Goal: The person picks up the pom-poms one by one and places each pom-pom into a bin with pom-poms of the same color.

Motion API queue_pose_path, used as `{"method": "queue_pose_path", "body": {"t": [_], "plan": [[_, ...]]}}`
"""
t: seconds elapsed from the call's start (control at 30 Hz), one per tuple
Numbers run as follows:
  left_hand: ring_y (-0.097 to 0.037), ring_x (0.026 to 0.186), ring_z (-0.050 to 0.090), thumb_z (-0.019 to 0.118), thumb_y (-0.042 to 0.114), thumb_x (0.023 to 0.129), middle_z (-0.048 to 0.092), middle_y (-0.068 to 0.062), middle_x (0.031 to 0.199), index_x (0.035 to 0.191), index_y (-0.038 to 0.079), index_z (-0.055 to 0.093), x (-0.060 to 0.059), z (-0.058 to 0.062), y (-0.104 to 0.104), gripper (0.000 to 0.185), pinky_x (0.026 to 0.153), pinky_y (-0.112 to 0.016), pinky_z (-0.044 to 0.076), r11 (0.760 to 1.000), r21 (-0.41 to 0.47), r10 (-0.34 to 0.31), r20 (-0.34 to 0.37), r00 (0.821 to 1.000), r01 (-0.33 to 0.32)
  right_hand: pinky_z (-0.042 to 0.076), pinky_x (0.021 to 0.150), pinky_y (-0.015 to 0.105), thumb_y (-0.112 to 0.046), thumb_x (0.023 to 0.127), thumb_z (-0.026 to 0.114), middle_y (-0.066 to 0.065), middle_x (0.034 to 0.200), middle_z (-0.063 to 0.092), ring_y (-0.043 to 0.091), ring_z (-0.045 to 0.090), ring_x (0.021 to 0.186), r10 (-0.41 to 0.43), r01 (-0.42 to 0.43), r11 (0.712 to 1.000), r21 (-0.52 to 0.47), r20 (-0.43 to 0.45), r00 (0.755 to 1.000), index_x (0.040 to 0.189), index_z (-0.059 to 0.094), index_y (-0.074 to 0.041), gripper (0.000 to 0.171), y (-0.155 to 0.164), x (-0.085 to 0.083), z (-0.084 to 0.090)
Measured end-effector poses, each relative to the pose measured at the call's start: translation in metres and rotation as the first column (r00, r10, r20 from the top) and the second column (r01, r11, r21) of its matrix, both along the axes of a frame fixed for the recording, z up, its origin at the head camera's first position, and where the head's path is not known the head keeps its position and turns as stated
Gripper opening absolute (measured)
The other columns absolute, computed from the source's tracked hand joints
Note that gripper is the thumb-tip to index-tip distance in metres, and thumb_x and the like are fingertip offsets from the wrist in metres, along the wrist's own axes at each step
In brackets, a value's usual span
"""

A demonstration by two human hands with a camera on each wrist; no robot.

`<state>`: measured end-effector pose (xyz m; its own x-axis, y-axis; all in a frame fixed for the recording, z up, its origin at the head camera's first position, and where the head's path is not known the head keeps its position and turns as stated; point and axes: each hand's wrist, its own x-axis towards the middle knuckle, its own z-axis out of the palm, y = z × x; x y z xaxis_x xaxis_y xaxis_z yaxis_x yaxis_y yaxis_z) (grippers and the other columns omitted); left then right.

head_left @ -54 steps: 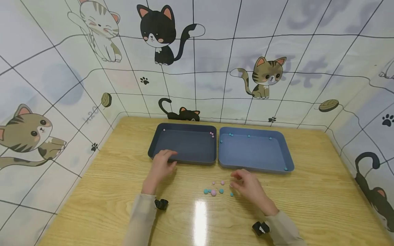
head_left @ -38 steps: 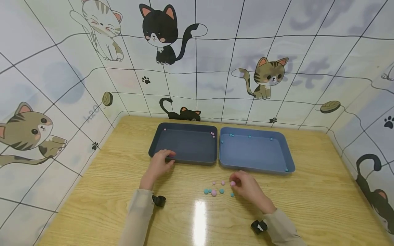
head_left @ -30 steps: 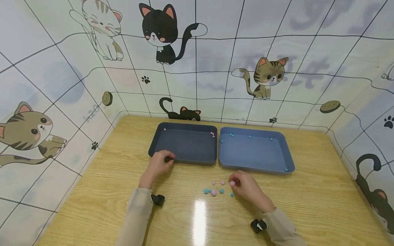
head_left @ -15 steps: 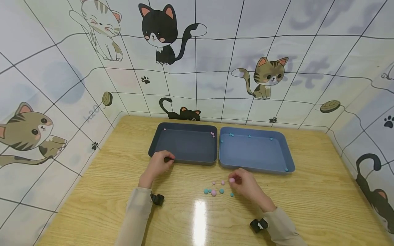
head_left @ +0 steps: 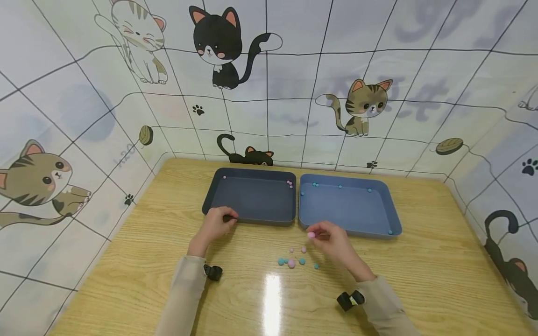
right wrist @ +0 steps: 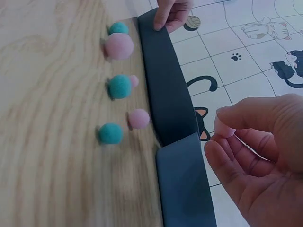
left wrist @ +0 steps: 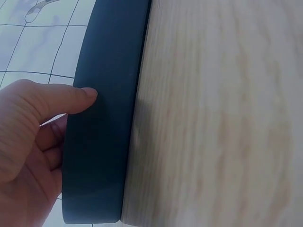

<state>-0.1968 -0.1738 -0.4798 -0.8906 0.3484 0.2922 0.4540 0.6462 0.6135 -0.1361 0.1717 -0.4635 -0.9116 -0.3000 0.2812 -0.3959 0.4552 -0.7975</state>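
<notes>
Pink pompom (head_left: 311, 235), teal pompoms (head_left: 302, 261) on pale wood-grain table (head_left: 420, 280) — dark navy tray (head_left: 248, 218), lighter blue tray (head_left: 349, 230).

Beige long sleeves (head_left: 180, 298) cover both arms, a small black wrist camera (head_left: 213, 272) strapped to each.

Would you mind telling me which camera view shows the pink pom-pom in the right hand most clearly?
The right wrist view: the pink pom-pom fills a good part of the frame, pinched between thumb and fingertips of the right hand. The head view shows it only as a tiny pink dot near the trays. The left wrist view does not show it.
</notes>
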Motion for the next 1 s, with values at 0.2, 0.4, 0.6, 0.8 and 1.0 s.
{"method": "queue_pose_path", "body": {"t": [0.2,0.4,0.6,0.8,1.0], "plan": [[-0.025,0.081,0.065,0.069,-0.004,0.080,0.069,-0.007,0.085,0.085,0.004,0.072,0.000,-0.002,-0.002,0.011,0.072,-0.038,0.054,1.000,-0.004,-0.003,-0.007,1.000,0.003,0.056,0.071,0.031,0.000,0.082,0.069,0.008,0.088,0.065,0.023,0.064,0.079,0.000,-0.002,0.999,-0.038,-0.041,0.999,0.094,0.067,0.001,0.012,-0.007,-0.008,0.006],[-0.026,0.082,0.065,0.068,-0.004,0.080,0.069,-0.008,0.086,0.085,0.004,0.072,0.001,-0.001,-0.004,0.009,0.073,-0.039,0.054,1.000,-0.003,0.006,0.007,1.000,-0.006,0.055,0.076,0.033,-0.002,0.084,0.068,0.009,0.090,0.065,0.026,0.064,0.085,-0.004,0.006,0.998,-0.065,0.029,1.000,0.096,0.067,0.000,0.013,-0.017,-0.015,0.012],[-0.025,0.083,0.066,0.067,-0.003,0.081,0.069,-0.007,0.085,0.085,0.004,0.072,0.001,-0.001,-0.004,0.009,0.074,-0.039,0.054,1.000,0.006,0.017,0.013,1.000,-0.017,0.054,0.080,0.032,-0.005,0.086,0.067,0.011,0.093,0.065,0.027,0.063,0.090,-0.012,0.020,0.996,-0.093,0.084,0.996,0.100,0.066,0.002,0.016,-0.027,-0.026,0.018],[-0.026,0.083,0.066,0.067,-0.004,0.081,0.069,-0.008,0.085,0.085,0.004,0.072,0.001,0.000,-0.002,0.009,0.074,-0.039,0.054,1.000,0.012,0.007,0.014,1.000,-0.007,0.054,0.079,0.029,-0.004,0.086,0.067,0.012,0.093,0.065,0.026,0.063,0.089,-0.024,0.032,0.991,-0.128,0.059,0.998,0.102,0.066,0.003,0.017,-0.035,-0.038,0.021],[-0.027,0.083,0.066,0.068,-0.004,0.081,0.069,-0.009,0.086,0.085,0.003,0.072,0.001,0.000,-0.001,0.009,0.075,-0.040,0.054,1.000,0.012,0.005,0.007,1.000,-0.005,0.054,0.077,0.028,-0.005,0.085,0.068,0.012,0.092,0.066,0.021,0.063,0.086,-0.026,0.031,0.988,-0.154,0.032,0.999,0.102,0.066,0.000,0.018,-0.045,-0.048,0.023]]}}
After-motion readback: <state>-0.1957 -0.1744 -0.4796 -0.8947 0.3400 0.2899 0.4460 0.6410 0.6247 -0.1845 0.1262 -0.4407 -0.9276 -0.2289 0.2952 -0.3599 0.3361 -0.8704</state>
